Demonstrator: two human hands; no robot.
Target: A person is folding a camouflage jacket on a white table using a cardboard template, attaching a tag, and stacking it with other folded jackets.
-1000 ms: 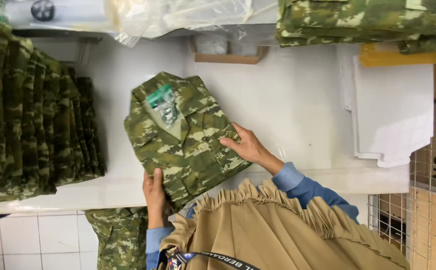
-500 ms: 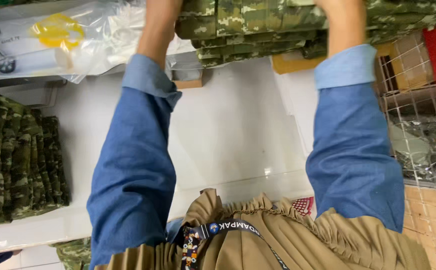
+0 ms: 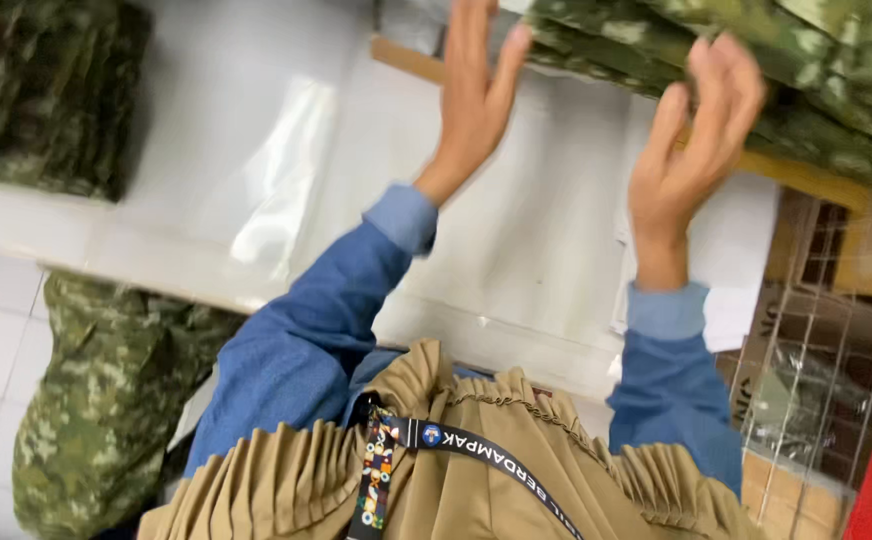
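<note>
Both my hands are raised over the white table (image 3: pixel 256 150), palms facing a stack of folded camouflage garments (image 3: pixel 816 70) on a wooden shelf board (image 3: pixel 806 175) at the top right. My left hand (image 3: pixel 476 90) is flat with its fingers apart, the fingertips at the stack's left edge. My right hand (image 3: pixel 696 140) is spread too, its fingers against the front of the stack. Neither hand grips anything. Blue sleeves cover both arms.
Another pile of camouflage clothing (image 3: pixel 46 90) lies on the table at the top left. A camouflage bundle (image 3: pixel 106 400) sits on the tiled floor at the lower left. White sheets (image 3: pixel 746 250) hang over the table's right edge beside a wire mesh basket (image 3: pixel 816 380).
A second ago my hands held a folded camouflage shirt on the table. They lifted it onto the stack at the top right and have now let go, fingers spread.
</note>
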